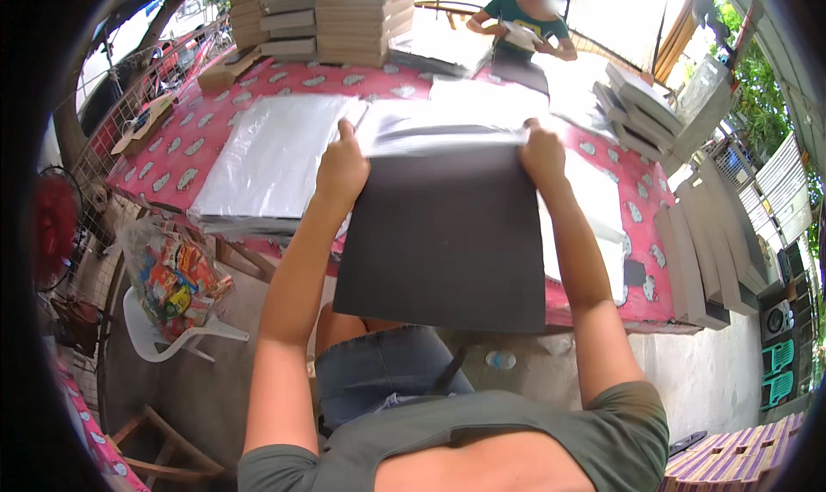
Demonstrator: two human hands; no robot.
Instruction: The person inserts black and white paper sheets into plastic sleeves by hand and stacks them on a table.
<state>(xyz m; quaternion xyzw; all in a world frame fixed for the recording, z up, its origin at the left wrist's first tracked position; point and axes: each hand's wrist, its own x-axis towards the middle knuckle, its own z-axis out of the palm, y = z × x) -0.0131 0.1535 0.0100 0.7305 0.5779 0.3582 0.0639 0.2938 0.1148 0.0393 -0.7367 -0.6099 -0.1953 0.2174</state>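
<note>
The fingers of our left hand (344, 165) and right hand (544, 158) grip the far side edges of the dark sheet (443, 242), which overhangs the near side of the desk (200, 139); we seem mid-handling, and moving it calls for level, matched hands.

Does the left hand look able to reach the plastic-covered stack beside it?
Probably yes: the plastic-covered stack lies beside the left hand and its top looks free, though that hand holds the dark sheet.
</note>
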